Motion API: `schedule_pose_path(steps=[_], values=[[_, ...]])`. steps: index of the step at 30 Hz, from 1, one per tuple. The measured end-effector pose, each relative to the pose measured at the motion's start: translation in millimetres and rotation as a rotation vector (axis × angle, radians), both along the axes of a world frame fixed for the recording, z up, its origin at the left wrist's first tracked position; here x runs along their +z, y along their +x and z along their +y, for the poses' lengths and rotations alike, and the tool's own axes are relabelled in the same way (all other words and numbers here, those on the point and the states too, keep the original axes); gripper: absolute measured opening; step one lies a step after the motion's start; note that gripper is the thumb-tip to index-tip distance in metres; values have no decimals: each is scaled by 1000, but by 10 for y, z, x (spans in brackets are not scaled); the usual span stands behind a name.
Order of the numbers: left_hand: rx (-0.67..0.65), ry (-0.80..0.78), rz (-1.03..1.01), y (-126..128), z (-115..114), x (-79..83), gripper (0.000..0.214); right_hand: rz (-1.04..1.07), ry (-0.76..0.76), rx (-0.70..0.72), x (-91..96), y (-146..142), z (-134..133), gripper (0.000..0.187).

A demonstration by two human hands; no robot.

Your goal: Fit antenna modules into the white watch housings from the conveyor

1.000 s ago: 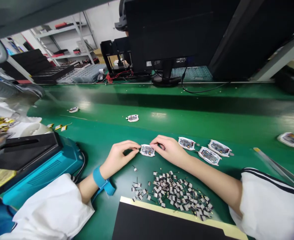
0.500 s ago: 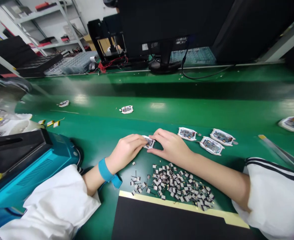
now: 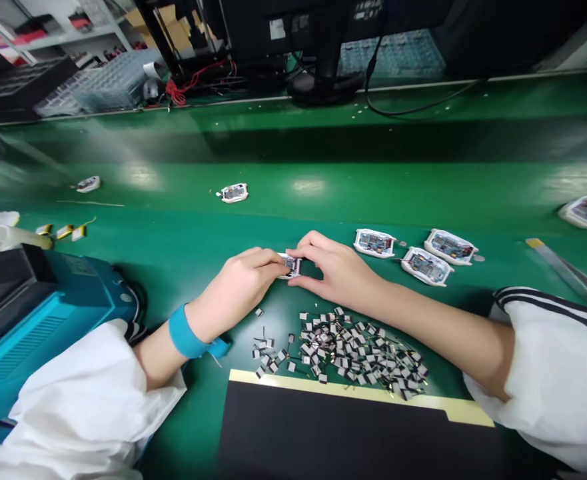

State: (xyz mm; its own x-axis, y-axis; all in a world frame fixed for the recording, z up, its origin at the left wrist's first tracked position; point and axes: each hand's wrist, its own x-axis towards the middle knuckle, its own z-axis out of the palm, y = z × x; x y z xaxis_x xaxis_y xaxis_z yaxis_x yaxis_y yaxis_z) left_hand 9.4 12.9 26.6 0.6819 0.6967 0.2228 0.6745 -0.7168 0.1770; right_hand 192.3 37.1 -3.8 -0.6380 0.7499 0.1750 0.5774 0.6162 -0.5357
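Note:
Between my hands, on the green mat, is a white device housing (image 3: pixel 293 266) with a circuit board inside. My right hand (image 3: pixel 320 265) grips its right end, thumb at the near side and fingers at the far side. The fingers of my left hand (image 3: pixel 254 273), closed together, press on the housing's left part; whether they pinch a small piece there is hidden. A blue strap circles my left wrist. Just nearer to me lies a heap of small grey-and-black parts with thin leads (image 3: pixel 358 350).
More open housings lie at right (image 3: pixel 426 265), farther back (image 3: pixel 234 193) and at far left (image 3: pixel 88 184). Tweezers (image 3: pixel 568 273) rest at right. A black sheet with a yellow edge (image 3: pixel 353 427) lies in front. A teal machine (image 3: pixel 68 313) stands left, a monitor base (image 3: pixel 323 87) behind.
The view has tilted down, so the bench items appear higher. Both hands stay at the same housing, with the left fingers slightly shifted over it.

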Motion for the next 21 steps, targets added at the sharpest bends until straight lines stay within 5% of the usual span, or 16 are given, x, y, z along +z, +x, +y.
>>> schedule_pose_path(steps=[21], values=[[53, 72, 33, 43, -52, -26, 20, -1, -18, -4, 6, -2, 11, 37]])
